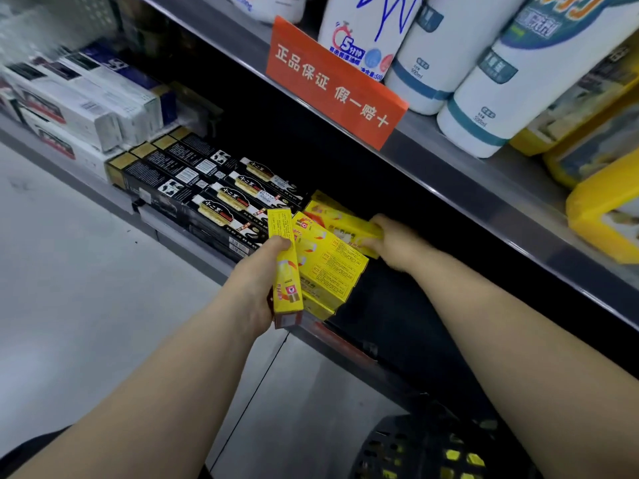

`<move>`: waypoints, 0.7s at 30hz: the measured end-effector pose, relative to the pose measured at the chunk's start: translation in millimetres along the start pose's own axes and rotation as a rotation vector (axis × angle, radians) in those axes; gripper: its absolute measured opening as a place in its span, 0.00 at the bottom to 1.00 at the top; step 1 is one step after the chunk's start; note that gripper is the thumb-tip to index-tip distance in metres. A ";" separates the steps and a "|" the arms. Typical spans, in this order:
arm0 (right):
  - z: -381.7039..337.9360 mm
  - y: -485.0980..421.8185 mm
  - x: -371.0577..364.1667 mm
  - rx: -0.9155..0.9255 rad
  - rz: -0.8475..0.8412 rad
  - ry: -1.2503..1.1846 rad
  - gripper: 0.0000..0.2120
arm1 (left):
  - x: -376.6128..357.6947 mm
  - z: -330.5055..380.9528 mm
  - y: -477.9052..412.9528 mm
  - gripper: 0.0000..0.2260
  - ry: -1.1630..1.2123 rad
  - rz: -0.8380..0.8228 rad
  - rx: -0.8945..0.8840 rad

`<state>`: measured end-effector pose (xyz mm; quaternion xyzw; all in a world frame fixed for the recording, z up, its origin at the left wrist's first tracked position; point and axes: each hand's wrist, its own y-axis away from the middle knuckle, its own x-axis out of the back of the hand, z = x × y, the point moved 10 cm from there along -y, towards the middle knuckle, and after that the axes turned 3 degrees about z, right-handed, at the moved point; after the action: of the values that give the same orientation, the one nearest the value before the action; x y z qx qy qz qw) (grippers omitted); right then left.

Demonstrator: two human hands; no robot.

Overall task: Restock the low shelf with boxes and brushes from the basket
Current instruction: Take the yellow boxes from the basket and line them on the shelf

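Note:
My left hand (pixel 257 288) grips a long yellow box (pixel 285 261) by its side, holding it on edge at the front of the low shelf (pixel 345 344). My right hand (pixel 390 242) reaches into the shelf and holds the end of another yellow box (pixel 340 223), which lies tilted on a stack of yellow boxes (pixel 328 271). The black basket (pixel 425 447) sits at the bottom right, with yellow items showing through its mesh.
Black boxes (pixel 207 188) fill the low shelf left of the yellow ones, with white boxes (pixel 79 105) further left. The upper shelf carries white bottles (pixel 484 91), yellow packs (pixel 605 209) and an orange sign (pixel 335 84). Grey floor lies to the left.

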<state>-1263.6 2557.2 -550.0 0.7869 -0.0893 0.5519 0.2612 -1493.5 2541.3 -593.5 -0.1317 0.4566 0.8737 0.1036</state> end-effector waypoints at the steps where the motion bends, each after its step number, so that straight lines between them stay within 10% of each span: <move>1: -1.0 -0.8 -10.4 -0.002 -0.041 0.013 0.21 | 0.9 -1.5 -1.3 0.10 -0.006 0.011 0.009; 12: -1.4 15.5 -30.3 -0.021 -0.220 0.060 0.40 | 1.2 0.7 -5.7 0.10 -0.038 0.052 -0.021; 16: -69.5 35.4 -1.1 0.300 -0.074 0.083 0.50 | 5.5 8.2 -2.7 0.09 -0.088 0.068 -0.064; 21: -127.5 68.0 19.8 0.661 0.037 0.182 0.31 | -5.1 19.9 5.3 0.13 -0.202 -0.037 -0.183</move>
<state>-1390.1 2567.5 -478.3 0.7749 0.1039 0.6234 -0.0111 -1492.9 2554.5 -576.8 -0.0604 0.3597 0.9185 0.1528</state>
